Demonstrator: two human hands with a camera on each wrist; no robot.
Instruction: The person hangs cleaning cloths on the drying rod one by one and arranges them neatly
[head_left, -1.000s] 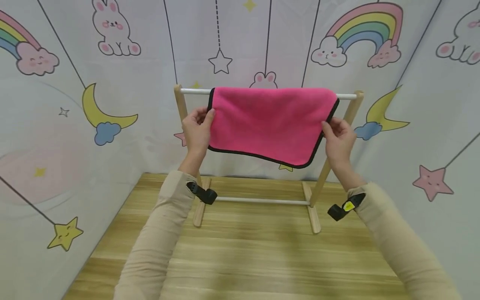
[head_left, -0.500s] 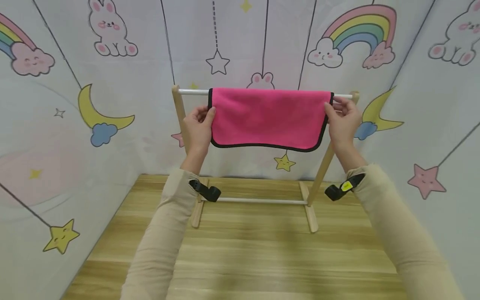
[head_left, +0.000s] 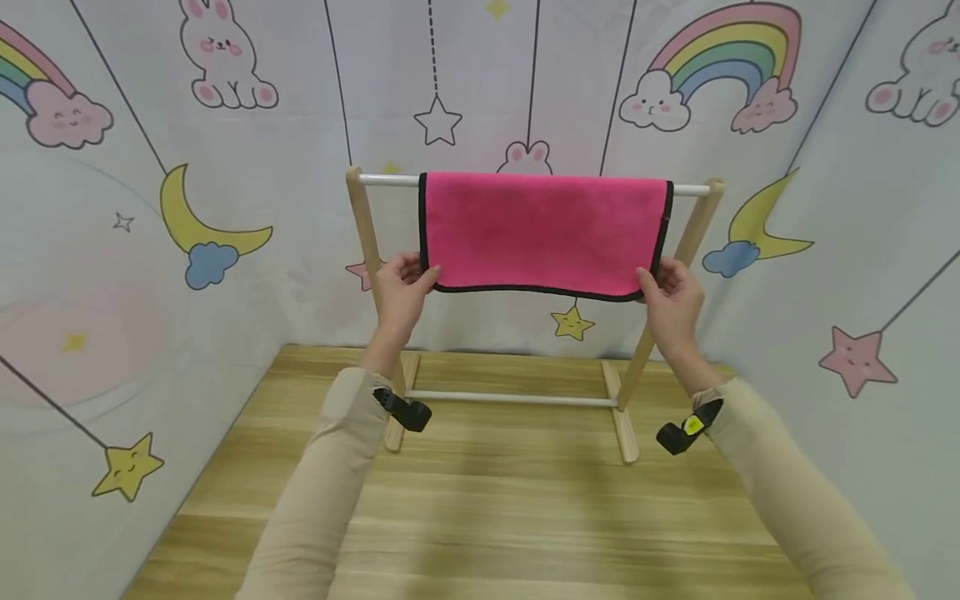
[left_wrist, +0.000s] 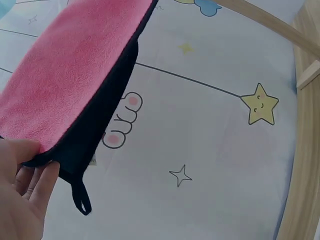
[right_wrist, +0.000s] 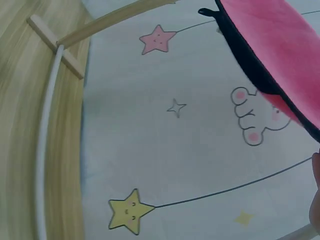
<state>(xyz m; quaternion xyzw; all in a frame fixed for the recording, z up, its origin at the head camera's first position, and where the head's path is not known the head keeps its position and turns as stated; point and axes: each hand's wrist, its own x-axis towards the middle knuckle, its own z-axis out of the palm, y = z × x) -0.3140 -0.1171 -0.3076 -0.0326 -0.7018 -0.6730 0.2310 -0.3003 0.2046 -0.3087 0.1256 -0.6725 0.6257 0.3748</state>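
A pink towel point(head_left: 547, 233) with black edging hangs folded over the top white rod point(head_left: 390, 180) of a wooden rack. My left hand point(head_left: 401, 292) pinches its lower left corner, thumb on the pink face and fingers behind, as the left wrist view also shows. At the lower right corner my right hand point(head_left: 675, 304) pinches the edge in the same way. Only a sliver of that hand point(right_wrist: 316, 200) shows in the right wrist view. Behind the front layer the towel's dark underside point(left_wrist: 95, 125) is visible, with a black hanging loop point(left_wrist: 82, 197) at a corner.
The rack's slanted wooden legs point(head_left: 363, 221) stand on flat feet point(head_left: 626, 429), joined low down by a second white rod point(head_left: 517, 398). Beneath is a wood-grain tabletop point(head_left: 480, 517). A white cloth backdrop point(head_left: 300, 292) with cartoon prints encloses the back and sides.
Both hands have slid down the towel's side edges to its lower corners. The towel's right side, slanting and lower a second ago, now hangs straighter, and its front lies flatter.
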